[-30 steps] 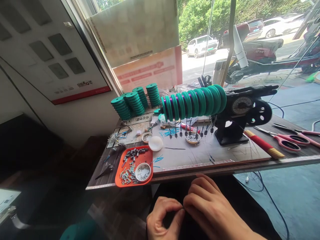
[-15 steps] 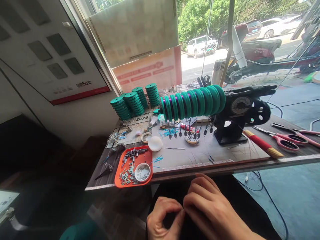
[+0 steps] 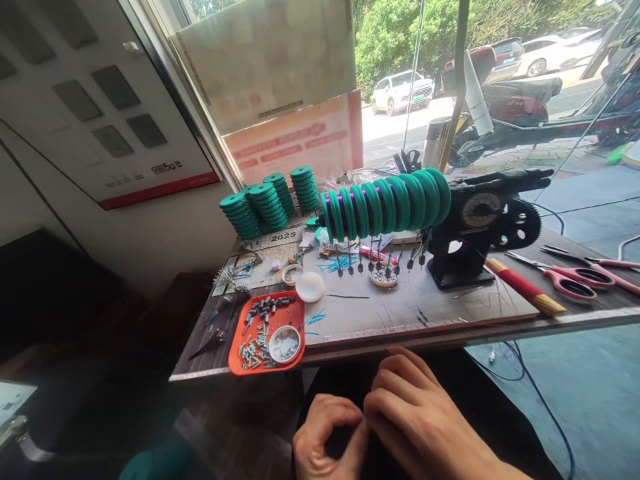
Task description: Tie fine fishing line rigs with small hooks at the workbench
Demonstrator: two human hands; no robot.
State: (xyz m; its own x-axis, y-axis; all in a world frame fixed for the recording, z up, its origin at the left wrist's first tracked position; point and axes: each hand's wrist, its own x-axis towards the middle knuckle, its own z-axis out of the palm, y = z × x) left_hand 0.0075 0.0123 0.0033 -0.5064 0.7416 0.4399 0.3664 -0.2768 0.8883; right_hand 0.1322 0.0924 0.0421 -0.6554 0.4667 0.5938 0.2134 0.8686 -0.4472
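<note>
My left hand (image 3: 327, 437) is held low over my lap, thumb and forefinger pinched together. Against its fingertips rests my right hand (image 3: 417, 410), with its fingers curled inward. Whatever sits between the fingertips is hidden or too small to name. Just beyond the hands, an orange tray (image 3: 235, 353) holds dark cylindrical pieces (image 3: 267, 308), small metal pins (image 3: 254, 350) and a white dish (image 3: 285, 345) of tiny parts. Above the board, a row of green spools (image 3: 385, 205) is mounted on a black winding machine (image 3: 465, 233), with several dark pieces hanging beneath on fine wires.
Stacks of green spools (image 3: 270, 207) stand at the back left. A white round lid (image 3: 310, 287) and a dish of small parts (image 3: 384, 275) lie on the board (image 3: 345, 320). Pink-handled scissors (image 3: 575, 287) and a red-wrapped stick (image 3: 525, 288) lie at the right.
My hands stay pressed together at the fingertips; the right hand has shifted very slightly left. Nothing on the table has visibly moved.
</note>
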